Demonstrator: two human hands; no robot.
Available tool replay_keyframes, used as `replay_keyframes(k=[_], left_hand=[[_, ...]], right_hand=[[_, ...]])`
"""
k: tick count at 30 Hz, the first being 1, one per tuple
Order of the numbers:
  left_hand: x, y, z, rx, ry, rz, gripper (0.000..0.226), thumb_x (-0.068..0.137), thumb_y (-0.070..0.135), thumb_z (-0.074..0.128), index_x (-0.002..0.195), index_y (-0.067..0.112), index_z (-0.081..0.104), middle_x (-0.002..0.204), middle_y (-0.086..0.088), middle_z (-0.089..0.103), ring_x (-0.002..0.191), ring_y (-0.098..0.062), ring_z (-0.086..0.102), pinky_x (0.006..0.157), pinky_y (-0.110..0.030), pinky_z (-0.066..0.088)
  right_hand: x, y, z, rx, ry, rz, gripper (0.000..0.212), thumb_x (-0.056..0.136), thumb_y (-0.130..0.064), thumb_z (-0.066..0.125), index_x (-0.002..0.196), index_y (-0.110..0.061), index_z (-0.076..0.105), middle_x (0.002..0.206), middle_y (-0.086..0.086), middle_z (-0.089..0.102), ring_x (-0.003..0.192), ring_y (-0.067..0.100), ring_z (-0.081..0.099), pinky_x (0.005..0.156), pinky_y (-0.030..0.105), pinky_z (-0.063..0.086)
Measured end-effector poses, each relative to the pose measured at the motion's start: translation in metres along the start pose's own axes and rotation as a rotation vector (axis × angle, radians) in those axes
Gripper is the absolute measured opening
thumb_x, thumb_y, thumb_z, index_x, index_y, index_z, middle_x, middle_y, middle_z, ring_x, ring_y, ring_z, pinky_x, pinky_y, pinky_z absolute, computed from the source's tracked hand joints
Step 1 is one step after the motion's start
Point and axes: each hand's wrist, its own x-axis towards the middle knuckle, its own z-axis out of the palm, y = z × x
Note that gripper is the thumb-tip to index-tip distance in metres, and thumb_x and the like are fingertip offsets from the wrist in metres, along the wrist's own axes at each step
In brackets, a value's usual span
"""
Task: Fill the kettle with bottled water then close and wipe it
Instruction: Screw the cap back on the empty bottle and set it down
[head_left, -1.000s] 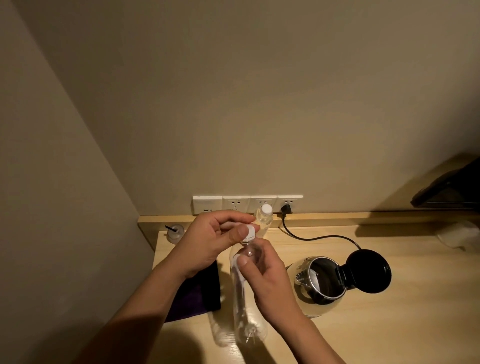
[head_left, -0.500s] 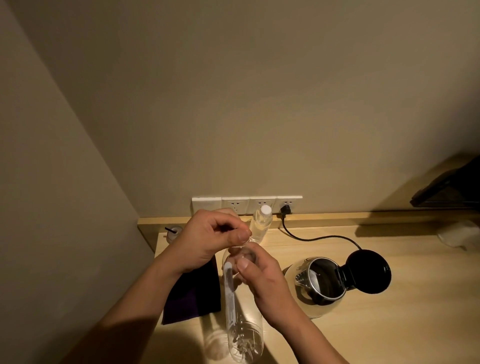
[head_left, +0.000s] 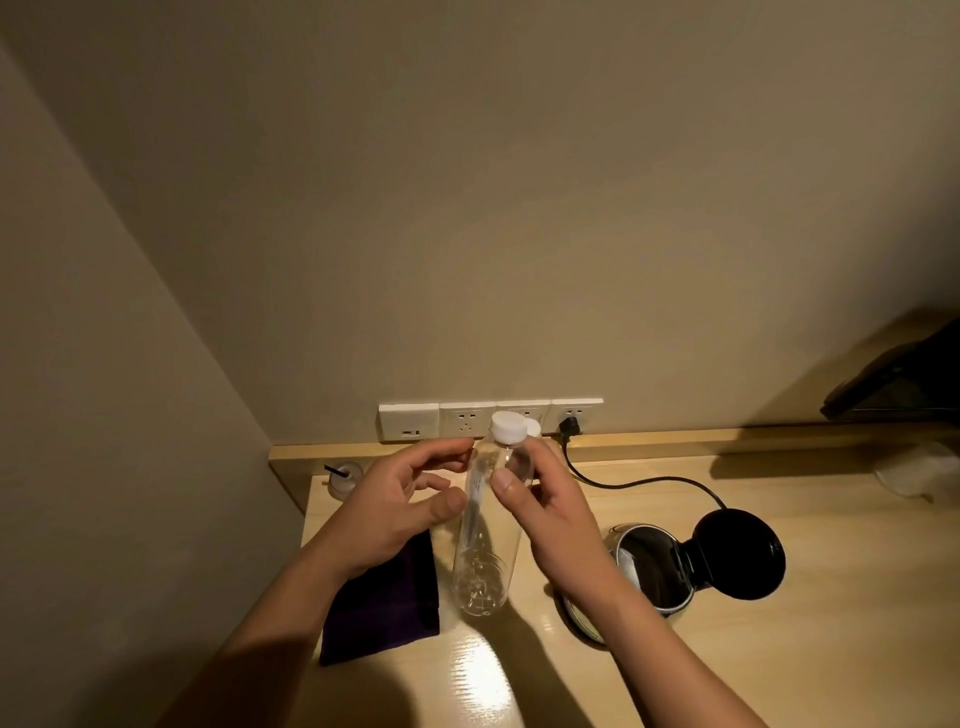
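Note:
A clear plastic bottle (head_left: 482, 545) with a white cap (head_left: 504, 427) stands nearly upright over the desk, left of the kettle, and looks empty. My right hand (head_left: 545, 506) grips it just below the neck. My left hand (head_left: 400, 506) hovers beside it on the left, fingers apart and holding nothing. The steel kettle (head_left: 636, 564) sits to the right on the desk with its black lid (head_left: 737, 553) flipped open. A dark purple cloth (head_left: 387, 605) lies flat under my left wrist.
A second bottle's white cap (head_left: 534, 428) peeks out behind the first. The kettle's cord (head_left: 644, 483) runs to a plug (head_left: 569, 429) in the wall sockets (head_left: 462, 419). A small cup with a black straw (head_left: 343, 477) sits far left. A dark object (head_left: 898, 384) is at the right.
My left hand was twisting the cap on the bottle's neck; now the cap sits on the bottle and that hand has let go and opened. The bottle has risen more upright.

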Motion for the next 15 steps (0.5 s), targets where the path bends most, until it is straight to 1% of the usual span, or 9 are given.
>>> replay_keyframes(k=[1,2,5,7,9,10,12,13,15], left_hand=[[0.001,-0.002,-0.001,-0.022,-0.027,-0.006,0.073,0.076,0.063,0.077,0.138,0.028,0.062,0.138,0.007,0.068,0.131,-0.019,0.062,0.112,-0.046,0.048],[0.003,-0.003,-0.001,-0.057,-0.049,-0.015,0.070,0.078,0.056,0.080,0.139,0.027,0.062,0.141,0.004,0.067,0.134,-0.020,0.060,0.114,-0.046,0.046],[0.014,-0.002,-0.005,-0.095,-0.109,-0.036,0.065,0.078,0.033,0.085,0.138,0.027,0.060,0.141,0.003,0.067,0.135,-0.019,0.060,0.116,-0.036,0.045],[0.022,-0.004,-0.007,-0.093,-0.133,-0.045,0.069,0.076,0.026,0.084,0.139,0.030,0.057,0.140,0.004,0.067,0.134,-0.018,0.061,0.114,-0.033,0.047],[0.030,-0.007,-0.009,-0.081,-0.118,-0.058,0.077,0.073,0.022,0.088,0.142,0.030,0.055,0.139,0.004,0.068,0.132,-0.018,0.063,0.113,-0.034,0.047],[0.034,-0.008,-0.009,-0.061,-0.101,-0.064,0.079,0.073,0.019,0.090,0.143,0.028,0.054,0.138,0.004,0.069,0.131,-0.018,0.063,0.113,-0.035,0.047],[0.041,-0.012,-0.009,-0.010,-0.069,-0.068,0.078,0.074,0.019,0.092,0.143,0.026,0.056,0.135,0.007,0.071,0.128,-0.013,0.065,0.112,-0.036,0.047],[0.043,-0.015,-0.008,0.018,-0.055,-0.069,0.075,0.072,0.022,0.092,0.140,0.029,0.058,0.131,0.010,0.072,0.126,-0.010,0.066,0.111,-0.035,0.048],[0.049,-0.022,-0.007,0.086,-0.026,-0.083,0.070,0.070,0.026,0.092,0.132,0.036,0.061,0.124,0.014,0.074,0.120,-0.004,0.067,0.108,-0.035,0.050]], right_hand=[[0.004,0.000,-0.005,0.015,-0.032,0.002,0.047,0.089,-0.059,0.061,0.132,-0.042,0.061,0.121,0.001,0.059,0.114,0.017,0.058,0.101,0.032,0.050],[0.009,-0.001,-0.009,0.039,-0.068,0.006,0.049,0.089,-0.056,0.063,0.135,-0.039,0.060,0.123,0.000,0.062,0.117,0.016,0.060,0.103,0.034,0.051],[0.023,-0.002,-0.021,0.096,-0.144,0.017,0.052,0.092,-0.038,0.066,0.141,-0.024,0.055,0.130,0.003,0.068,0.125,0.023,0.062,0.109,0.045,0.050],[0.033,-0.003,-0.026,0.128,-0.198,0.008,0.045,0.095,-0.022,0.063,0.139,-0.016,0.055,0.131,0.008,0.067,0.127,0.027,0.061,0.110,0.048,0.047],[0.042,-0.006,-0.029,0.135,-0.245,0.009,0.042,0.094,-0.016,0.058,0.137,-0.015,0.058,0.131,0.010,0.067,0.128,0.028,0.060,0.110,0.048,0.046],[0.047,-0.009,-0.029,0.095,-0.253,0.008,0.042,0.095,-0.020,0.057,0.136,-0.018,0.060,0.132,0.007,0.066,0.128,0.023,0.059,0.110,0.044,0.046],[0.056,-0.016,-0.029,-0.072,-0.220,-0.017,0.046,0.093,-0.043,0.061,0.136,-0.028,0.062,0.129,-0.003,0.062,0.123,0.010,0.059,0.104,0.029,0.047],[0.061,-0.018,-0.029,-0.159,-0.182,-0.043,0.051,0.090,-0.052,0.064,0.137,-0.032,0.062,0.126,-0.006,0.059,0.117,0.007,0.059,0.099,0.023,0.047],[0.074,-0.021,-0.031,-0.289,-0.122,-0.106,0.052,0.088,-0.050,0.074,0.135,-0.030,0.065,0.114,-0.010,0.060,0.102,0.008,0.062,0.087,0.020,0.049]])
